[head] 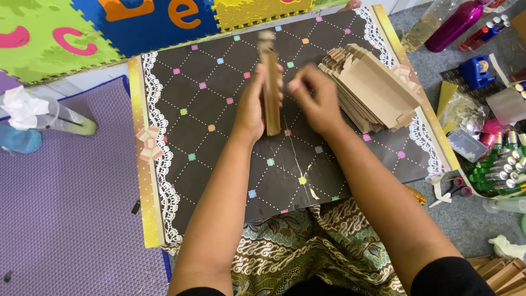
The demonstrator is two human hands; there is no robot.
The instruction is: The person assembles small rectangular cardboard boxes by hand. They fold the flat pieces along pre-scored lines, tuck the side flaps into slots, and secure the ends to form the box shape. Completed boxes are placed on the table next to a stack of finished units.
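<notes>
Your left hand [253, 107] covers the middle of that flat brown cardboard piece [269, 82], and its top end smears into motion blur. Your right hand [313, 98] is blurred at the fingertips too, so whether they touch the cardboard can't be told. The stack of folded cardboard blanks [371, 87] loses its near-left corner behind your right hand. The pink bottle [456, 24] runs off the top edge.

The dark patterned board [219, 164] lies bare left of and below the hands. A stack of folded cardboard blanks [372, 87] blocks its right end. Beyond that edge, bottles [501, 170], scissors [457, 189] and a tape dispenser [476, 71] crowd the floor.
</notes>
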